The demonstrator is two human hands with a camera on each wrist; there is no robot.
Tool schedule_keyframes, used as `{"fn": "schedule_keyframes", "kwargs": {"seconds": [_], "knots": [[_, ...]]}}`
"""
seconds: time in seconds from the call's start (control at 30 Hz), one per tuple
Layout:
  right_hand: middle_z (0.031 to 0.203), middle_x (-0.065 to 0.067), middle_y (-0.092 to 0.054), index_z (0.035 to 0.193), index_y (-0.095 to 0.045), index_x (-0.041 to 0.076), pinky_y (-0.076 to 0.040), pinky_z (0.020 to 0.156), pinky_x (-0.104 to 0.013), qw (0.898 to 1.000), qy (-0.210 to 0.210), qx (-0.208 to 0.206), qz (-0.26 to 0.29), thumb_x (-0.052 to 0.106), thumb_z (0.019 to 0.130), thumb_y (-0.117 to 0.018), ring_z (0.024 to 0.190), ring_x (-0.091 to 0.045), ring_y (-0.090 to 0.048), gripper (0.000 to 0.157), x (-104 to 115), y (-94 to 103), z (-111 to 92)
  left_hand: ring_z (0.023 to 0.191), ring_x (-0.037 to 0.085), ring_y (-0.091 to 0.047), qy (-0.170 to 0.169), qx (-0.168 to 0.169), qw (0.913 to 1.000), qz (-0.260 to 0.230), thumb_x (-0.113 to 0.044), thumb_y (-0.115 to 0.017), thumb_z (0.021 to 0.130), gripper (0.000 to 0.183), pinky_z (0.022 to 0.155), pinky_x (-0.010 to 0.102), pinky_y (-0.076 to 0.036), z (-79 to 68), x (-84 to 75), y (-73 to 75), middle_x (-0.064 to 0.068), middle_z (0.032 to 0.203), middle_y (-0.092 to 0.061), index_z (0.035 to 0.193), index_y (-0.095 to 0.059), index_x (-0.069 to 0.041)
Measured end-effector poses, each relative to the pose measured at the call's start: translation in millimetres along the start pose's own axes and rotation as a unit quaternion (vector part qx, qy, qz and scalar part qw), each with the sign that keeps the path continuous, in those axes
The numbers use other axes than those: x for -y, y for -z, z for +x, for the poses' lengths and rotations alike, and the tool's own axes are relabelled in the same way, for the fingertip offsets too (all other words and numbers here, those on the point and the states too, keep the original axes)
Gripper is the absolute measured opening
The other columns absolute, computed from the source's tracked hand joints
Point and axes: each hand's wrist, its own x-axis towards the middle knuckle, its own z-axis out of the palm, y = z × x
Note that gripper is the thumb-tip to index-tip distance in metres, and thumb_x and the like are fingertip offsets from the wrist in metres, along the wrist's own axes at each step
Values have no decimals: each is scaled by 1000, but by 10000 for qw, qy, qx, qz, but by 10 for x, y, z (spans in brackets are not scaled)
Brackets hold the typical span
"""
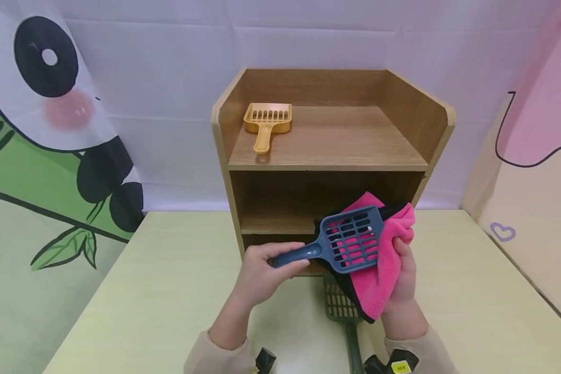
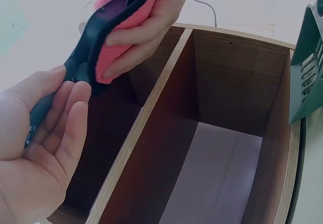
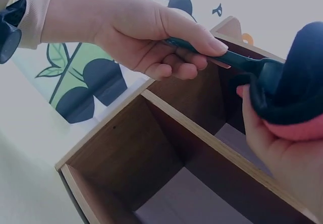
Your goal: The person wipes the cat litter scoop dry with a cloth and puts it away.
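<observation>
My left hand (image 1: 264, 272) grips the handle of a blue slotted litter scoop (image 1: 350, 239), held up in front of the wooden shelf. A pink cloth (image 1: 385, 259) with black edging lies behind and around the scoop's far side, and its pink shows through the slots. My right hand (image 1: 403, 275) holds that cloth, fingers wrapped behind it. In the left wrist view the cloth (image 2: 126, 37) folds over the scoop's head while the left thumb and fingers pinch the handle (image 2: 43, 108). Below the hands, a dark green litter scoop (image 1: 352, 337) lies on the table.
A wooden shelf unit (image 1: 327, 168) stands at the back of the pale table (image 1: 168, 291). On its top level, at the left, lies a yellow litter scoop (image 1: 267, 122). A printed cloth backdrop (image 1: 168, 78) hangs behind.
</observation>
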Motion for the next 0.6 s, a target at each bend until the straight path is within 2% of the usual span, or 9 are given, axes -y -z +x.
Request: {"fn": "schedule_keyframes", "kwargs": {"seconds": [0.13,0.23,0.37,0.43,0.5,0.6], "knots": [[140,6,-38,140,-32,21,-43,101,-21,9955,347,-562,-675,27,100,-35,132,-10,-32,41,30,-18,15,67,11,-70,-56,25,10000,7,-12,-78,77,29,60,26,-57,25,-19,-4,18,97,-72,104,-72,-2],[136,4,-43,139,-32,20,-46,98,-23,9898,499,-869,-1014,25,100,-37,127,-11,-40,39,49,-21,45,69,13,-71,-51,80,9999,-43,-11,-77,78,30,61,27,-57,57,-38,4,19,97,-72,105,-71,-1],[132,4,-46,140,-28,21,-48,96,-24,9817,410,-1278,-1354,27,100,-38,123,-12,-46,41,48,-30,53,70,16,-71,258,172,9994,-180,-12,-76,79,31,62,27,-58,56,-18,12,20,97,-71,107,-70,0],[132,5,-45,141,-26,21,-48,96,-23,9783,358,-1356,-1524,29,100,-38,123,-11,-46,43,42,-32,45,71,17,-72,406,167,9988,-229,-13,-76,79,31,63,27,-58,41,-1,11,20,98,-71,107,-70,-1],[135,5,-42,142,-24,22,-47,97,-23,9807,319,-1238,-1481,31,100,-37,126,-11,-42,45,32,-33,33,71,19,-72,518,153,9981,-281,-14,-77,79,32,63,27,-58,28,8,9,20,98,-71,107,-71,-2],[137,2,-43,141,-28,19,-45,100,-25,9958,183,-497,-747,35,100,-34,127,-14,-42,45,27,-6,9,72,19,-72,559,145,9976,-381,-14,-77,79,31,64,28,-58,26,17,-7,18,99,-71,108,-71,-3]]}}
